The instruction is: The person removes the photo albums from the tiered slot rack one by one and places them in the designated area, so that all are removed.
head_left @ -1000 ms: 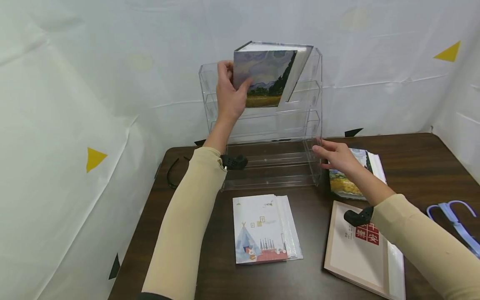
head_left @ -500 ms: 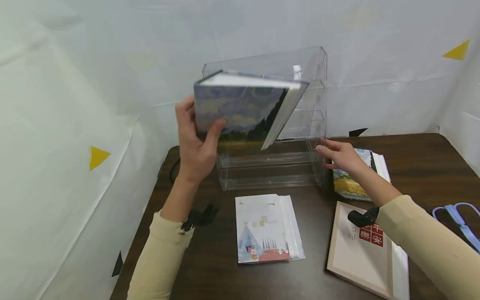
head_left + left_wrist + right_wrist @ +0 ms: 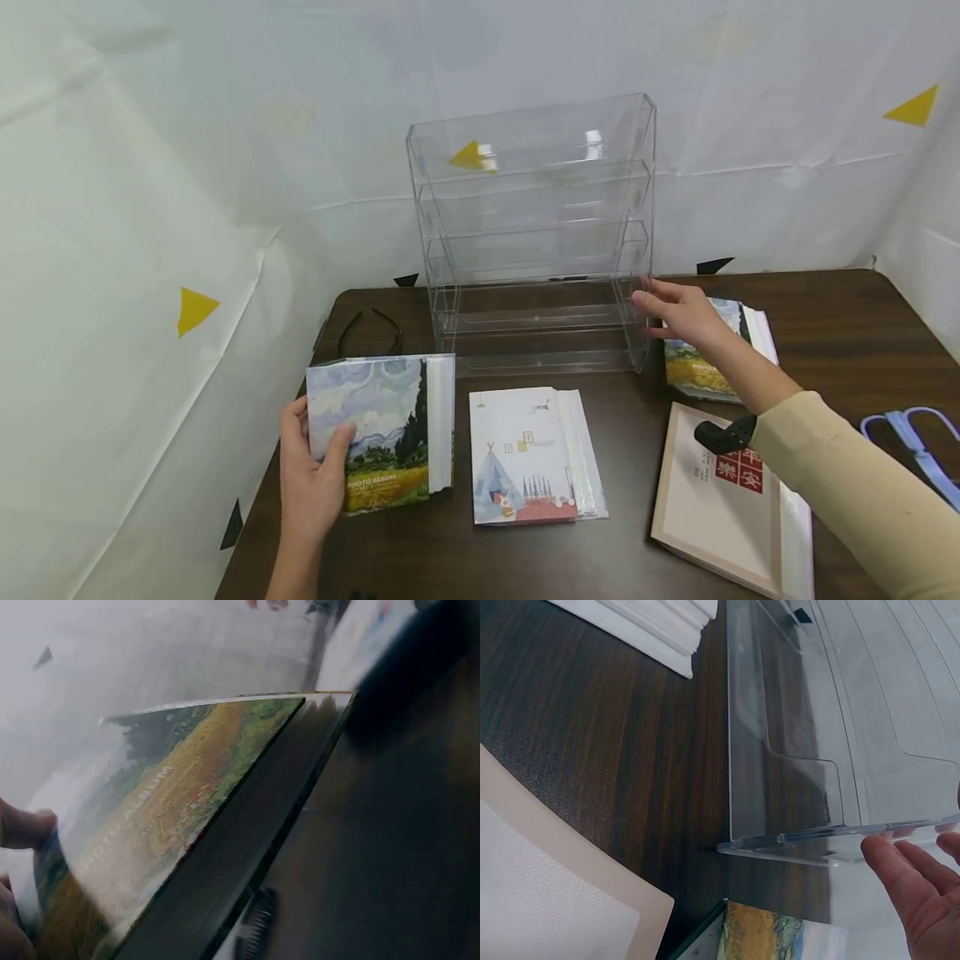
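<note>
My left hand [image 3: 311, 475] grips a photo album [image 3: 375, 417] by its left side, thumb across the front cover. The cover shows a painted field, dark trees and a cloudy sky; its pages fan out at the right. In the left wrist view, the album [image 3: 180, 787] appears large, with the thumb [image 3: 30, 827] at its edge. At the back stands a tall clear plastic tiered rack [image 3: 536, 362]. My right hand [image 3: 682, 315] touches the rack's right side panel; the right wrist view has its extended fingers [image 3: 900, 877] against that panel.
A white album with a tent drawing [image 3: 521, 467] lies in the middle of the dark wood table [image 3: 420, 554]. To the right are a beige album [image 3: 712, 525], another painted album [image 3: 693, 379] and blue-handled scissors [image 3: 911, 437]. A black headband [image 3: 397, 333] lies left of the rack.
My left hand has carried the photo album away from the rack's top tier, down and left to the front of the table, turning its cover upward. The right hand stays at the rack's side.
</note>
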Available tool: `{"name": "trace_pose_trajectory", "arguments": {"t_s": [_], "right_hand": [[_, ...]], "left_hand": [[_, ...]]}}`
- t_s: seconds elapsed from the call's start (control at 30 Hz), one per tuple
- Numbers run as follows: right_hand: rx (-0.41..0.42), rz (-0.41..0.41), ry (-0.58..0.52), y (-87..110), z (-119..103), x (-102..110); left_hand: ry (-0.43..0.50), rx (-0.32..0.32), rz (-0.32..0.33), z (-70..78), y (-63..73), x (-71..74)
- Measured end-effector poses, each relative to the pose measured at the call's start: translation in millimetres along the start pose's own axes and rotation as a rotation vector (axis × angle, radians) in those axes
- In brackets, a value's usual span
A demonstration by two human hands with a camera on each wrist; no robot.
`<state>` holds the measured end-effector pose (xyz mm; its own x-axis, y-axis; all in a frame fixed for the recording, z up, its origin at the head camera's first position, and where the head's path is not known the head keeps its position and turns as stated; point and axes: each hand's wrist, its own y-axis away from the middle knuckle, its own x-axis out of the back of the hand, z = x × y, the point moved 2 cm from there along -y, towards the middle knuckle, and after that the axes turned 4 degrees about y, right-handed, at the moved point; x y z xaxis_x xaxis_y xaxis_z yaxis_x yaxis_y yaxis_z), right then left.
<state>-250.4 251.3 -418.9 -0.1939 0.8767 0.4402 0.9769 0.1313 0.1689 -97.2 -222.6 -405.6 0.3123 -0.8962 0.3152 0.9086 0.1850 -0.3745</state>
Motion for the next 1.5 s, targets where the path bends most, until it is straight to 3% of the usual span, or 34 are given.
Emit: {"name": "trace_pose_trajectory", "arguments": {"t_s": [0.17, 0.27, 0.4, 0.6, 0.9, 1.23, 1.33, 1.5], "right_hand": [[0.007, 0.003, 0.003, 0.8, 1, 2], [0.008, -0.001, 0.003, 0.8, 1, 2], [0.005, -0.002, 0.008, -0.1, 0, 1], [0.008, -0.012, -0.001, -3.1, -2, 1], [-0.004, -0.007, -0.002, -3.6, -3, -2], [0.008, -0.011, 0.002, -3.9, -2, 0], [0.013, 0.004, 0.008, -3.7, -1, 0], [0.032, 0.042, 0.052, -2.4, 1, -2]], "left_hand": [[-0.061, 0.238, -0.034, -35.5, 4.3, 2.5], [-0.11, 0.321, -0.066, -52.6, 2.0, 1.9], [-0.154, 0.382, -0.089, -71.6, -3.8, 0.9], [-0.188, 0.436, -0.056, -96.6, -10.3, -2.3], [-0.211, 0.499, -0.077, -116.8, -10.8, 1.0], [-0.193, 0.474, -0.08, -115.1, -8.6, 6.8], [-0.208, 0.418, -0.064, -111.6, -9.5, 8.3], [-0.324, 0.285, -0.015, -102.3, -12.8, 9.2]]}}
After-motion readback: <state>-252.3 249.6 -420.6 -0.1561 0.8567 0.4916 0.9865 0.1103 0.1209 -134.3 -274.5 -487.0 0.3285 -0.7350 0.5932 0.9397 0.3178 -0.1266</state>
